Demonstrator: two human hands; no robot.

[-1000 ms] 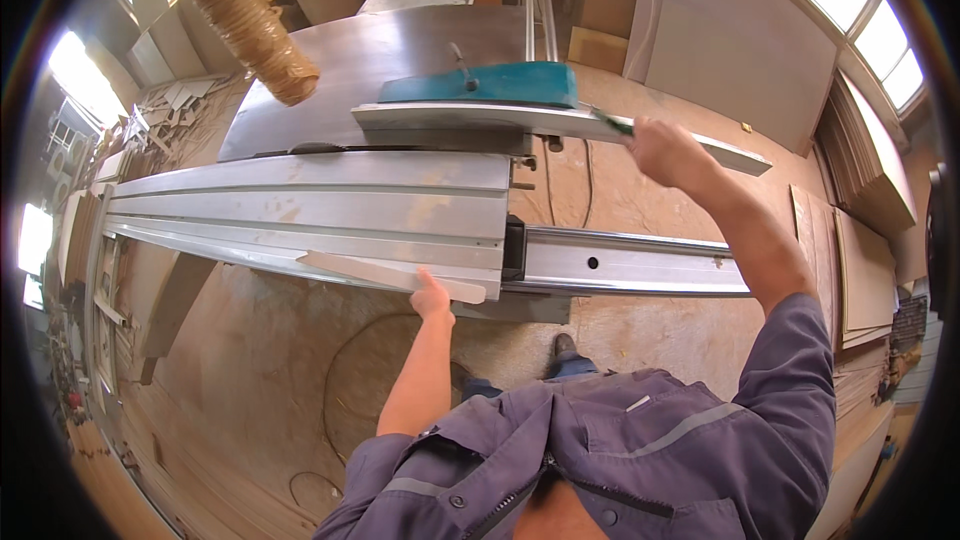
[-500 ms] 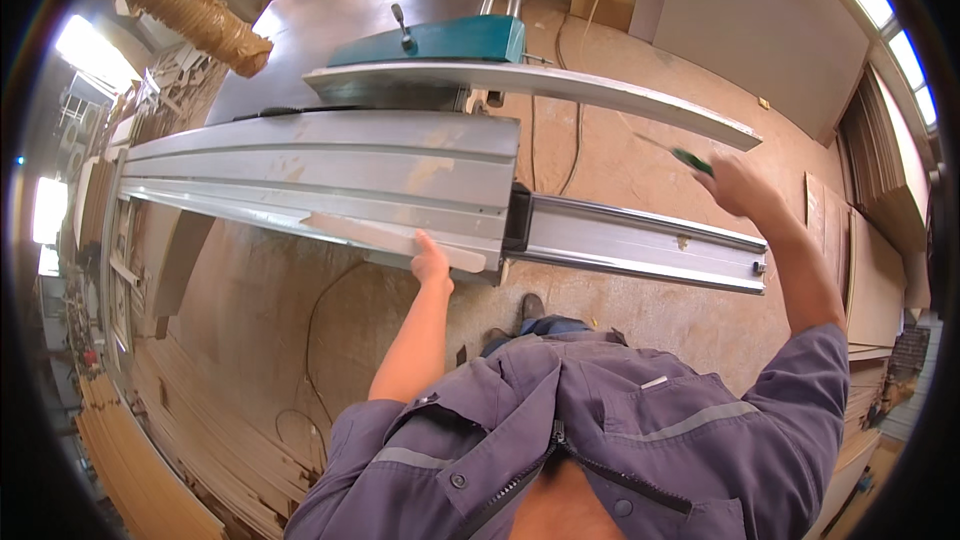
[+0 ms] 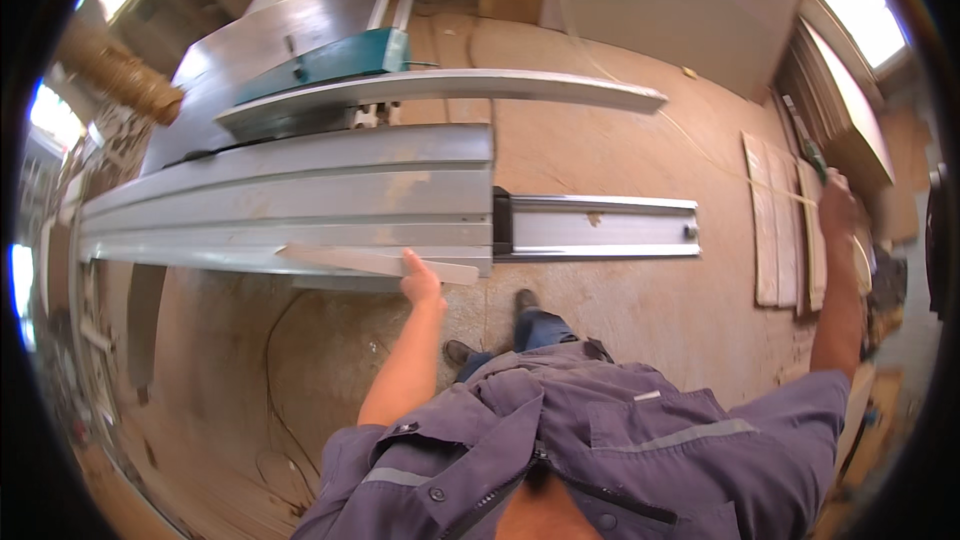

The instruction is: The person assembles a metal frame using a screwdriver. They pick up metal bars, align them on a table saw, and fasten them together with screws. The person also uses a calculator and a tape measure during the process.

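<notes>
My left hand [image 3: 422,282] is closed on a thin pale wood strip [image 3: 375,262] that lies along the near edge of the grey metal sliding table [image 3: 330,202], its tapered end pointing left. Stretched far out to the right, my right hand [image 3: 838,208] grips a green-handled tool [image 3: 815,155] with a long, narrow greyish blade. The blade points up and away, in front of stacked boards; blur hides its exact kind.
A long metal bar [image 3: 520,87] and a teal fence [image 3: 330,62] stand beyond the sliding table. A metal rail [image 3: 605,227] juts out to its right. Wrapped panels [image 3: 772,220] lie at the right by upright boards [image 3: 850,100]. A ribbed hose [image 3: 125,70] hangs at upper left.
My right hand has swung farther right with the green-handled tool, from above the floor to beside the boards. The view has turned right. My left hand stays on the wood strip.
</notes>
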